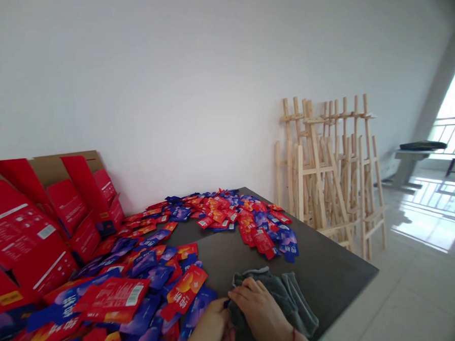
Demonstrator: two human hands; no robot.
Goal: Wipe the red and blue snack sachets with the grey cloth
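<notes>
Gray cloth [291, 294] under right hand [259, 308], fingers pressed down; left hand [210, 326] just beside, grip hidden; sachets [184, 290] spread leftward, nearer left hand.

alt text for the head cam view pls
A person's right hand, with a red wrist cord, rests on a grey cloth beside their left hand, on a dark table strewn with red and blue sachets. Red cardboard boxes stand left, wooden easels right.

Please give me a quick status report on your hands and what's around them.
Left hand at grey cloth; right hand on it. Red and blue sachets heaped beside left hand.
</notes>
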